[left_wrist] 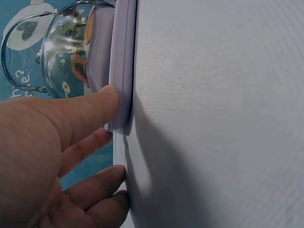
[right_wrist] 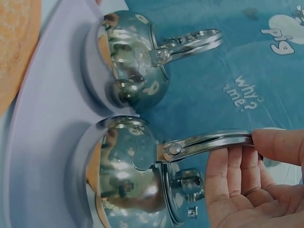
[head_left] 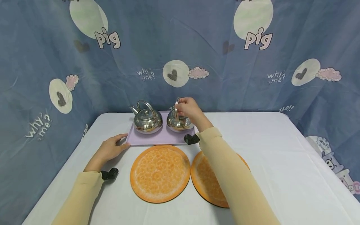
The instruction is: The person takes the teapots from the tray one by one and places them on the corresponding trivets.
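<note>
Two shiny steel kettles with arched handles stand on a pale lilac tray (head_left: pixel 168 140). My right hand (head_left: pixel 190 109) grips the handle of the right kettle (head_left: pixel 180 124); in the right wrist view the thumb lies across the top of the handle (right_wrist: pixel 209 142) and the fingers reach beneath it. The left kettle (head_left: pixel 147 123) points its spout back and left. My left hand (head_left: pixel 111 148) is at the tray's front left corner, its thumb against the rim (left_wrist: pixel 122 71) in the left wrist view, the other fingers extended past the corner.
Two round orange-slice placemats lie on the white table in front of the tray: the left placemat (head_left: pixel 160 173) in full view, the right placemat (head_left: pixel 211 184) partly under my right sleeve (head_left: pixel 236 178). A printed blue curtain (head_left: pixel 219 84) hangs behind the table.
</note>
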Action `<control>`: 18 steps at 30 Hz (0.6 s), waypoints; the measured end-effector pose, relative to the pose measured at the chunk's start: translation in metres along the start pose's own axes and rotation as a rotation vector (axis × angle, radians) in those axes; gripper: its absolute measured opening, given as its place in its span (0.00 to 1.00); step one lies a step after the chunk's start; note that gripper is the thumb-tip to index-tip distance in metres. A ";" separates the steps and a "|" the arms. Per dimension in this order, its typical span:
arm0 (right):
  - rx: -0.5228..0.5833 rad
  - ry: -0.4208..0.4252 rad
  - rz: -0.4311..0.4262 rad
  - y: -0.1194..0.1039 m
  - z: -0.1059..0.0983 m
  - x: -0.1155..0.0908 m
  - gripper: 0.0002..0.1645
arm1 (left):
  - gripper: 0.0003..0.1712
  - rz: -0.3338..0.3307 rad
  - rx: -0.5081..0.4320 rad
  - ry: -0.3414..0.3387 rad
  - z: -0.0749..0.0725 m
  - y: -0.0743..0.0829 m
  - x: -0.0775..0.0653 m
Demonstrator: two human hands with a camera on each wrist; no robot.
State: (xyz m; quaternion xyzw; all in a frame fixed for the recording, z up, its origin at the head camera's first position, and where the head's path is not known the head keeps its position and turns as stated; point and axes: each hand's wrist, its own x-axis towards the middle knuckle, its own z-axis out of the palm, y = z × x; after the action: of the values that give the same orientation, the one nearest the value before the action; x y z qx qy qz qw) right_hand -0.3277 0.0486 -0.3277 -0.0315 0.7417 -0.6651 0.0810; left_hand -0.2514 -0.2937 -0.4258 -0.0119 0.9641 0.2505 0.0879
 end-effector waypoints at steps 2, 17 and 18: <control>-0.011 -0.009 0.008 -0.002 0.000 -0.001 0.23 | 0.43 -0.007 0.002 0.001 0.000 0.000 0.000; -0.002 -0.069 -0.050 -0.018 -0.007 -0.017 0.26 | 0.42 0.041 0.005 0.017 -0.001 -0.001 0.000; -0.006 -0.073 -0.051 -0.019 -0.008 -0.018 0.26 | 0.42 0.044 0.007 0.019 -0.001 -0.001 0.000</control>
State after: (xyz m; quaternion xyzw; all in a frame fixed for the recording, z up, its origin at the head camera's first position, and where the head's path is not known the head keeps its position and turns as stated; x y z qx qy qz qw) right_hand -0.3121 0.0572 -0.3067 -0.0747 0.7393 -0.6630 0.0909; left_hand -0.2513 -0.2950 -0.4259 0.0073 0.9657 0.2488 0.0734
